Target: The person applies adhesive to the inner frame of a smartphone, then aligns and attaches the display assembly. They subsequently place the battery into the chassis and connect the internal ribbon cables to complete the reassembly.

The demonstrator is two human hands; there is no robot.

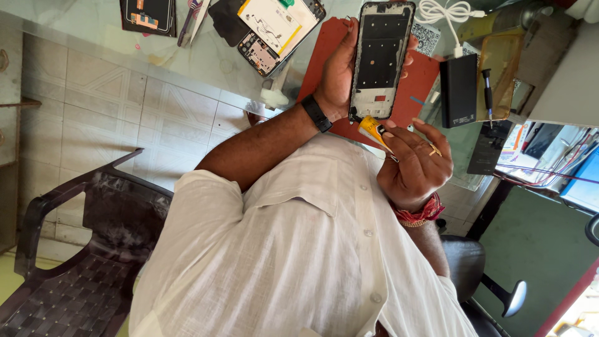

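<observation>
phone frame (381, 59), black and stripped bare, stands upright over the red mat (424, 78) on the bench (212, 56). left hand (340, 72) closes around its edge. right hand (415, 159) pinches a small yellow tube (372, 130), tip touching the frame's lower corner. it looks like gluing; next needs a steady, thin line.

Left hand (337, 75), black wristband: grips 1 black phone frame (382, 59) upright over red mat (424, 75). Right hand (415, 159), ring and red bracelet: holds small yellow tube (369, 126) at frame's lower edge. Opened phone (274, 31) and black power bank (458, 90) lie on the counter (206, 56).
</observation>
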